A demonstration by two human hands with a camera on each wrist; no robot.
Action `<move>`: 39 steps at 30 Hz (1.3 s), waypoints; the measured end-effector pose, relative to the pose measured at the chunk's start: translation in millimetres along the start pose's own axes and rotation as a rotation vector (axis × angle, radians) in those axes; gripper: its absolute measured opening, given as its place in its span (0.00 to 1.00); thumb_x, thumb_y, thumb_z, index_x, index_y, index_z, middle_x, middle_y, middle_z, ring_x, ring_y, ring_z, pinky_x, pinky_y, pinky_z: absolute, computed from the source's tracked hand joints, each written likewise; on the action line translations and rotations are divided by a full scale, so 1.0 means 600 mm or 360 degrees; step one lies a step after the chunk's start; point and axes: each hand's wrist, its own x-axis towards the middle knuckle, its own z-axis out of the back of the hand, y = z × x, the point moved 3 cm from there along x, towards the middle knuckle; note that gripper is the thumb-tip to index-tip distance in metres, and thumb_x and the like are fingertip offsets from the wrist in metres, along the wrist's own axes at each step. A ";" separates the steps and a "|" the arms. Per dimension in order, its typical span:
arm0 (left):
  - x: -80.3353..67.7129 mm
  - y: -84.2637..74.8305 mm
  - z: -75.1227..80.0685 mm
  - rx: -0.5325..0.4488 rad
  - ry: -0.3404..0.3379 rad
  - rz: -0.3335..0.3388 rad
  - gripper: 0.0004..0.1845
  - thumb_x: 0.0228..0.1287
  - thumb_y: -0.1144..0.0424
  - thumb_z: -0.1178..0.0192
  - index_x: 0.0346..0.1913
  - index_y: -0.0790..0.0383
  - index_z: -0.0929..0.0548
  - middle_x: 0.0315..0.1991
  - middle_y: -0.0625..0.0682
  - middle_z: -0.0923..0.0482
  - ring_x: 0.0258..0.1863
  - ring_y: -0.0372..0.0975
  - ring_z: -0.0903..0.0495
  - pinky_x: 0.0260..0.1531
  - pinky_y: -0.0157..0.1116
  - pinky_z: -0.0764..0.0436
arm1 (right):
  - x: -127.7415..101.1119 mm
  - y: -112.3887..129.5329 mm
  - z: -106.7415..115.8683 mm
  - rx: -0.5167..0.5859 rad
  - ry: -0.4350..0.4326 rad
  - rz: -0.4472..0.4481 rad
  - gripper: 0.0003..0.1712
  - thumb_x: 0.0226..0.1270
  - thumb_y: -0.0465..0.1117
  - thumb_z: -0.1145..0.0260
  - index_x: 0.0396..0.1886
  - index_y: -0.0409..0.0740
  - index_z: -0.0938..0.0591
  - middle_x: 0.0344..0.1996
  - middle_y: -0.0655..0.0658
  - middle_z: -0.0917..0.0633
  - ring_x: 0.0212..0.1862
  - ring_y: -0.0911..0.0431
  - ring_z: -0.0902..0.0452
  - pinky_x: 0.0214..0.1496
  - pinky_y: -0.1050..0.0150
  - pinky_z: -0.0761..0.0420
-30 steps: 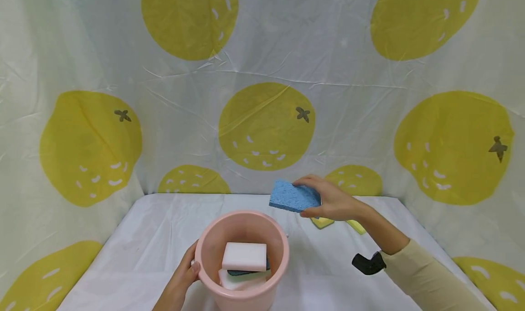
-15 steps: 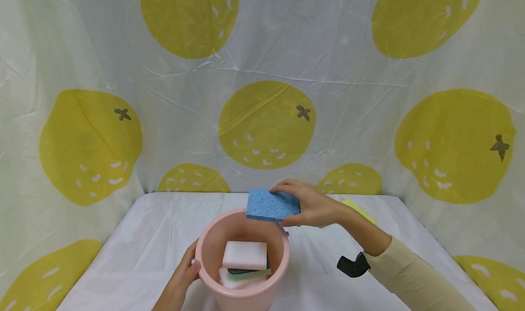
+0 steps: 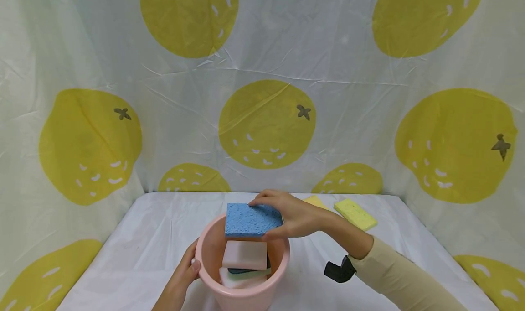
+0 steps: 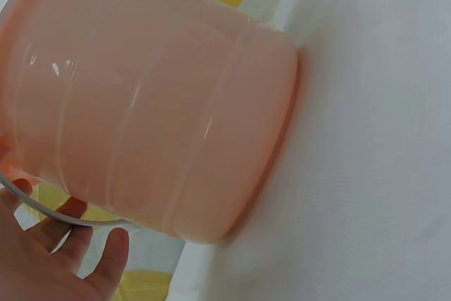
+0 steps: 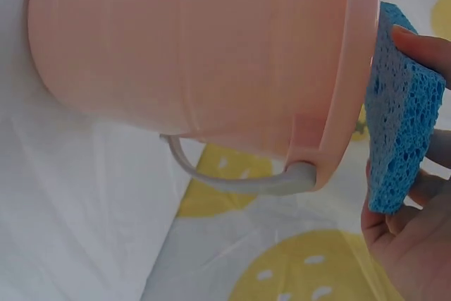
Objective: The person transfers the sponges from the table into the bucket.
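My right hand (image 3: 293, 215) pinches a blue sponge (image 3: 248, 220) between thumb and fingers, over the far part of a pink bucket's (image 3: 246, 302) mouth. In the right wrist view the porous sponge (image 5: 405, 111) is right at the bucket's rim, gripped by its edges. My left hand (image 3: 182, 272) holds the bucket at the left of its rim. The left wrist view shows its fingers (image 4: 109, 259) around the grey handle (image 4: 53, 211). Inside the bucket lie a pale block-shaped sponge (image 3: 245, 255), a dark green layer (image 3: 242, 271) under it and another pale sponge (image 3: 243, 281).
A yellow-green sponge (image 3: 355, 214) and a yellow sponge (image 3: 316, 201), partly hidden by my right hand, lie on the white-covered table (image 3: 164, 220) at the back right. A lemon-printed curtain (image 3: 180, 119) encloses the table. A black curved piece (image 3: 340, 270) sticks out from my right sleeve.
My right hand has carried the blue sponge left and down, from right of the bucket to over its mouth. The yellow sponges behind have come into fuller view. My left hand and the bucket stay put.
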 end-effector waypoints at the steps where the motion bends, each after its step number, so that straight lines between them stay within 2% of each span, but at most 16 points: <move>1: 0.000 -0.003 -0.001 0.0010 0.0009 0.0051 0.29 0.80 0.56 0.56 0.80 0.59 0.36 0.73 0.61 0.36 0.61 0.46 0.27 0.47 0.40 0.20 | 0.002 0.003 -0.002 0.0013 0.0011 0.0003 0.39 0.62 0.52 0.24 0.72 0.51 0.25 0.63 0.56 0.26 0.63 0.58 0.31 0.65 0.56 0.27; 4: -0.001 -0.011 -0.004 0.0031 0.0043 0.0148 0.28 0.84 0.53 0.58 0.81 0.49 0.39 0.77 0.57 0.41 0.66 0.55 0.32 0.50 0.44 0.21 | 0.007 0.013 -0.009 0.0053 0.0047 0.0023 0.40 0.62 0.52 0.23 0.72 0.51 0.25 0.62 0.56 0.26 0.62 0.59 0.31 0.64 0.58 0.27; 6: -0.001 -0.014 -0.006 0.0031 0.0046 0.0217 0.27 0.84 0.50 0.58 0.81 0.43 0.38 0.78 0.54 0.42 0.68 0.55 0.34 0.50 0.46 0.22 | 0.009 0.020 -0.013 0.0080 0.0079 0.0032 0.40 0.62 0.53 0.23 0.73 0.52 0.25 0.62 0.56 0.27 0.62 0.59 0.31 0.64 0.59 0.27; 7: -0.002 -0.016 -0.006 0.0033 0.0042 0.0220 0.27 0.84 0.50 0.58 0.81 0.43 0.38 0.78 0.54 0.42 0.68 0.56 0.34 0.50 0.46 0.22 | 0.010 0.023 -0.015 0.0093 0.0095 0.0037 0.40 0.62 0.53 0.24 0.73 0.52 0.25 0.62 0.56 0.27 0.62 0.60 0.31 0.64 0.59 0.27; 14: -0.003 -0.015 -0.003 0.0040 0.0055 0.0138 0.27 0.84 0.54 0.58 0.81 0.48 0.38 0.77 0.58 0.41 0.69 0.56 0.35 0.50 0.44 0.22 | 0.014 0.040 -0.030 0.0155 0.0188 0.0117 0.42 0.64 0.56 0.25 0.76 0.56 0.28 0.62 0.56 0.27 0.61 0.61 0.30 0.63 0.61 0.27; 18: -0.004 -0.013 0.000 0.0033 0.0088 0.0056 0.28 0.83 0.59 0.58 0.81 0.54 0.39 0.76 0.61 0.41 0.67 0.47 0.33 0.50 0.42 0.21 | 0.014 0.045 -0.035 0.0142 0.0213 0.0158 0.41 0.64 0.57 0.26 0.75 0.53 0.27 0.63 0.55 0.27 0.61 0.61 0.31 0.62 0.62 0.27; 22: -0.005 -0.011 0.002 0.0042 0.0109 -0.0008 0.28 0.83 0.62 0.60 0.81 0.60 0.40 0.75 0.64 0.41 0.63 0.38 0.29 0.51 0.40 0.21 | 0.011 0.045 -0.040 0.0103 0.0235 0.0133 0.41 0.63 0.58 0.25 0.73 0.53 0.26 0.63 0.54 0.27 0.60 0.61 0.31 0.62 0.63 0.27; 26: -0.007 -0.012 0.003 0.0037 0.0097 0.0039 0.28 0.84 0.60 0.59 0.81 0.59 0.40 0.75 0.62 0.40 0.62 0.38 0.28 0.51 0.39 0.21 | 0.010 0.045 -0.046 0.0084 0.0248 0.0114 0.43 0.62 0.59 0.24 0.74 0.52 0.26 0.64 0.55 0.27 0.61 0.62 0.31 0.63 0.63 0.27; 30: -0.008 -0.012 0.001 0.0041 0.0074 0.0085 0.28 0.84 0.59 0.58 0.81 0.60 0.40 0.75 0.62 0.40 0.61 0.39 0.27 0.51 0.38 0.22 | 0.009 0.048 -0.051 0.0065 0.0240 0.0159 0.43 0.63 0.58 0.24 0.74 0.49 0.26 0.65 0.54 0.27 0.63 0.62 0.32 0.64 0.63 0.28; 34: -0.006 -0.012 0.002 0.0048 0.0104 0.0045 0.28 0.84 0.60 0.60 0.81 0.62 0.41 0.76 0.63 0.42 0.61 0.38 0.27 0.52 0.38 0.22 | 0.008 0.050 -0.054 0.0031 0.0221 0.0260 0.43 0.63 0.58 0.24 0.73 0.46 0.25 0.64 0.53 0.26 0.65 0.61 0.32 0.66 0.62 0.30; 39: -0.005 -0.012 0.005 0.0054 0.0125 0.0021 0.28 0.84 0.60 0.60 0.81 0.61 0.42 0.77 0.63 0.43 0.63 0.36 0.28 0.53 0.38 0.22 | 0.008 0.048 -0.052 -0.0041 0.0185 0.0381 0.41 0.66 0.59 0.28 0.74 0.49 0.25 0.67 0.56 0.25 0.69 0.60 0.34 0.69 0.58 0.32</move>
